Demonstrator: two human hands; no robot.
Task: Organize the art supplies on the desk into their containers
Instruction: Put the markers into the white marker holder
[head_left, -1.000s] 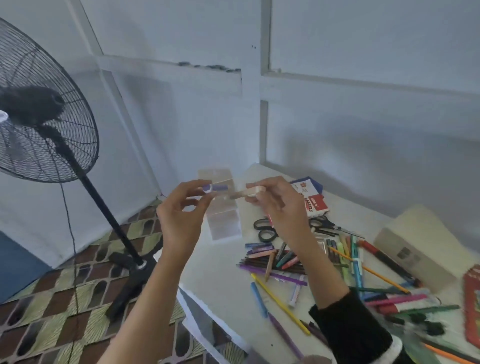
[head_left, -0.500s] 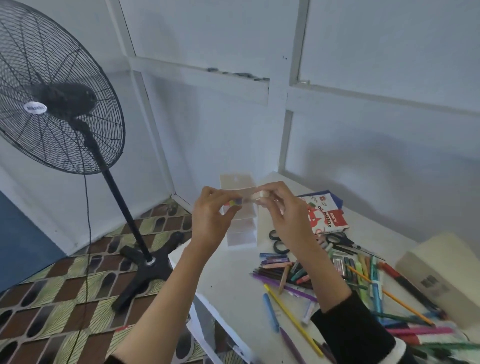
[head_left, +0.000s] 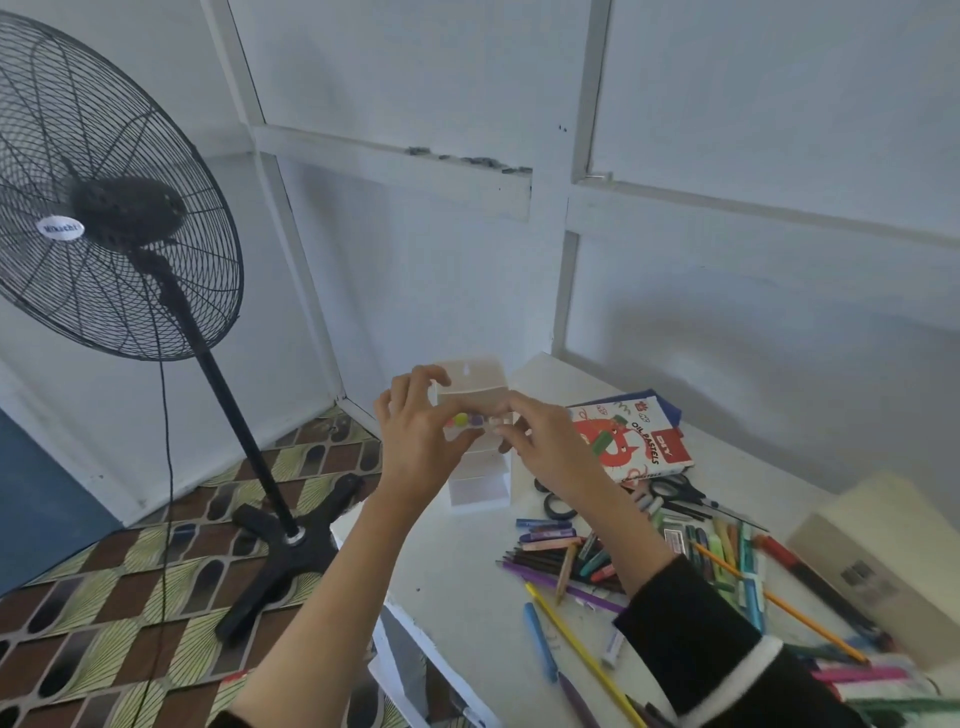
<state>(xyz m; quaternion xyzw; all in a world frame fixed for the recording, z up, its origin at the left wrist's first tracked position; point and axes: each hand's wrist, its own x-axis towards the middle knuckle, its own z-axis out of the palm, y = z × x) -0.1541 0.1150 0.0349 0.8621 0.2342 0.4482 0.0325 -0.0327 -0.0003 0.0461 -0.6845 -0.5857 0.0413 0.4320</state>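
Note:
My left hand (head_left: 415, 441) grips a clear ribbed plastic pastel tray (head_left: 475, 480), held upright over the desk's far left corner. Yellow and purple pastel ends (head_left: 467, 420) show in the tray beside my left fingers. My right hand (head_left: 545, 447) pinches a pale pastel stick (head_left: 496, 422) against the tray's right side, its fingers covering most of the stick. Loose pens, pencils and pastels (head_left: 597, 566) lie in a heap on the white desk (head_left: 467, 566), below my right forearm.
A red and white oil pastels box (head_left: 636, 441) lies at the back. Scissors (head_left: 675, 491) and black tape rolls (head_left: 558, 505) are near it. A beige box (head_left: 883, 561) stands at right. A black standing fan (head_left: 114, 208) is left of the desk.
My hands have come together at the tray. The pale stick in my right hand has moved left to the tray's side. The view has shifted so the desk sits further right.

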